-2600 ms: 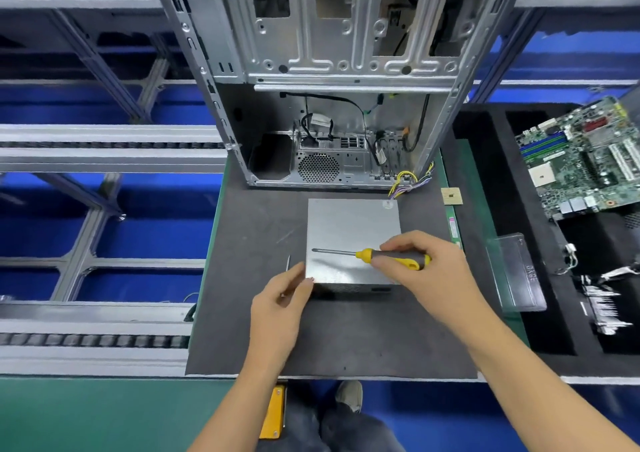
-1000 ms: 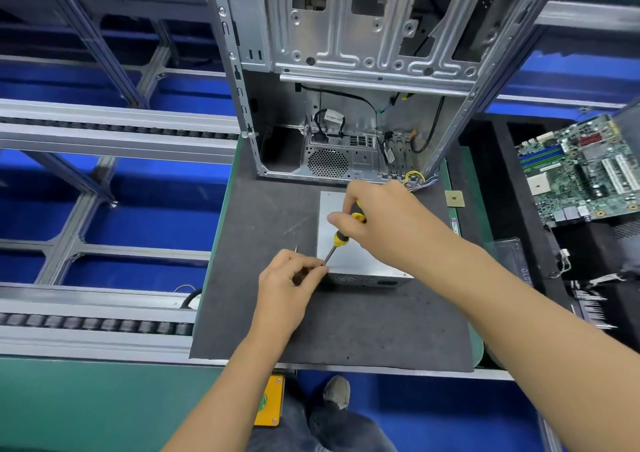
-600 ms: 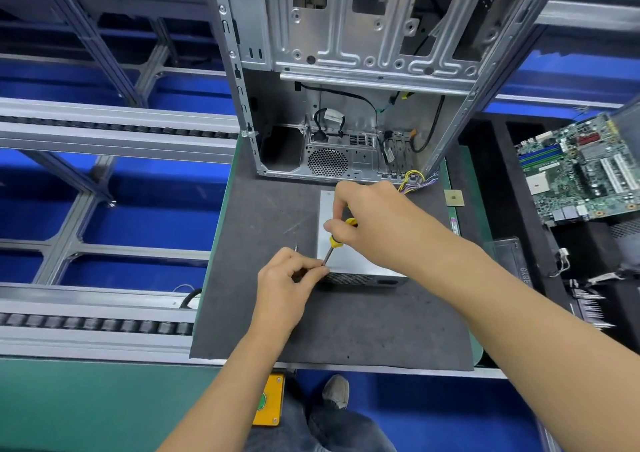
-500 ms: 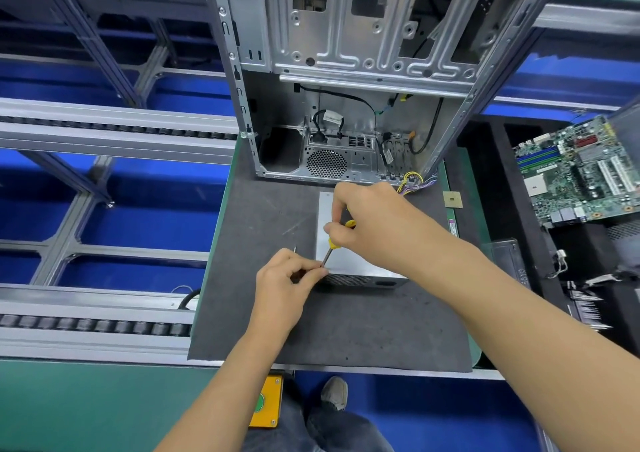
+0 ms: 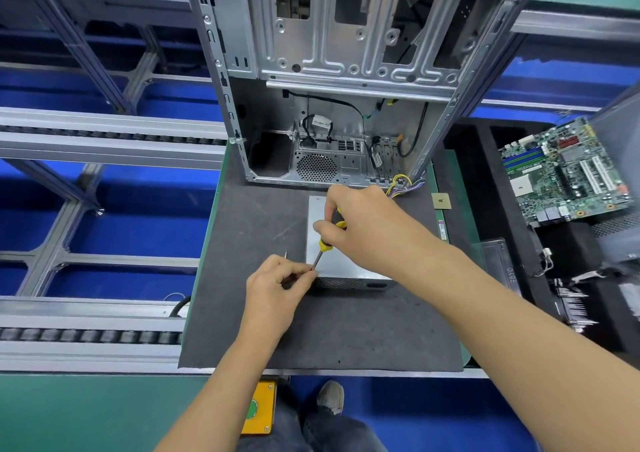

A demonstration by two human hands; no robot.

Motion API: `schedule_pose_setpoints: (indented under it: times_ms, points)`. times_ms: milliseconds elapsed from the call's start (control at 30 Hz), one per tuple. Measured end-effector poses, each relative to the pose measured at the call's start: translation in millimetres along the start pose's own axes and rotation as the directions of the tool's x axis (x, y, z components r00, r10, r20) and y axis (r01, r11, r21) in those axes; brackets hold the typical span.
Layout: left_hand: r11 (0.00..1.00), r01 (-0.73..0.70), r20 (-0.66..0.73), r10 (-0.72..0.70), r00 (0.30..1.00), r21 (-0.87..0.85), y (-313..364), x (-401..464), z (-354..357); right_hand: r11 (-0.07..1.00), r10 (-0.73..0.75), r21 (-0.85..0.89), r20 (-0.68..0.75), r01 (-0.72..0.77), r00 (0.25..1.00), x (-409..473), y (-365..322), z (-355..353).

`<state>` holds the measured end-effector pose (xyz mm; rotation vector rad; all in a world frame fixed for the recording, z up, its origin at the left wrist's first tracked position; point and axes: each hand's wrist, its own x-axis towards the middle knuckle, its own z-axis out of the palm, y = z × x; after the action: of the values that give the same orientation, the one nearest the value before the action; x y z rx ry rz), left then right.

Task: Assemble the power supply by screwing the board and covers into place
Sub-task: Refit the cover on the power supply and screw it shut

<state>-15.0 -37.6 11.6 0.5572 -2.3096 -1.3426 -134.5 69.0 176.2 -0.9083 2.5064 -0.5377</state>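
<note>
Hardly anything's moved since before: right hand [image 5: 367, 229] still grips the screwdriver [image 5: 327, 240] at the power supply [image 5: 337, 268]'s front-left corner, left hand [image 5: 277, 292] pinching the tip, so I'd say next is just turning the screw home.

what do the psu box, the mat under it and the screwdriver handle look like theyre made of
Psu box: likely bare sheet metal, matte grey with a perforated side.
Mat: dark, dull, scuffed; foam or rubber perhaps.
Screwdriver handle: glossy yellow, probably plastic.
</note>
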Motion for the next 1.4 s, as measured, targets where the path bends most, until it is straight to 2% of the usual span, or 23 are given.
schedule_pose_setpoints:
  times_ms: [200,333,533,800,1400]
  points:
    - [0.998,0.06,0.009,-0.06,0.998,-0.031,0,0,0,1.0,-0.012,-0.02,0.071,0.013,0.997,0,-3,-5]
    - [0.995,0.09,-0.003,-0.09,0.996,-0.047,2,-1,2,0.995,-0.029,-0.093,0.117,0.04,0.993,1,-10,-7]
    - [0.984,0.138,-0.018,-0.141,0.99,-0.115,6,-4,4,0.969,0.032,-0.245,-0.024,-0.036,0.999,3,-15,-2]
    - [0.942,0.234,-0.018,-0.245,0.969,-0.24,13,-10,2,0.982,0.113,-0.148,-0.047,-0.119,0.992,7,-5,0]
    - [0.933,0.286,0.05,-0.282,0.958,-0.221,14,-2,0,0.992,0.123,-0.029,-0.015,-0.123,0.992,7,6,-1]
